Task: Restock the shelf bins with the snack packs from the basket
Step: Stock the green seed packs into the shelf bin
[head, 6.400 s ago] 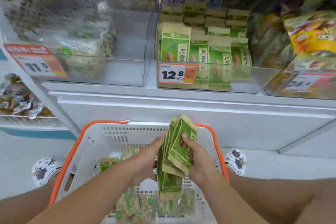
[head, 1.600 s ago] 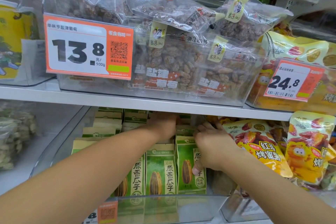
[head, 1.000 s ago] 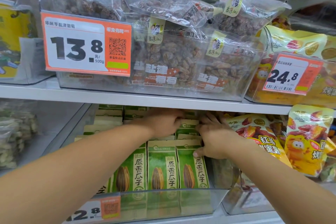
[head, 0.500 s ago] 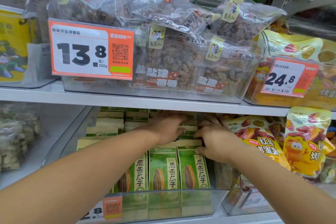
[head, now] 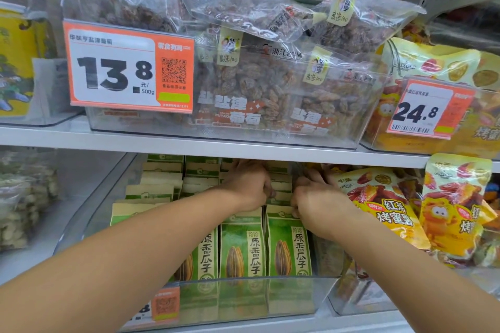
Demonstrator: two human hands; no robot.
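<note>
Left hand [head: 247,186]: fingers curled onto the green seed packs [head: 288,244] (rear rows)
Right hand [head: 313,199]: fingers curled, gripping those packs' tops
Bin [head: 243,297]: clear, lower shelf

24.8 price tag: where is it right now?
Head view, right side: the 24.8 price tag hangs on the upper shelf's clear bin front, right of the raisin bags.

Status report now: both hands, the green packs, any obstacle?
Left hand and right hand grip green packs inside clear bin. Upper shelf close overhead.

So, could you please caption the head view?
Both hands, left and right, settle green seed packs in the clear bin.
</note>
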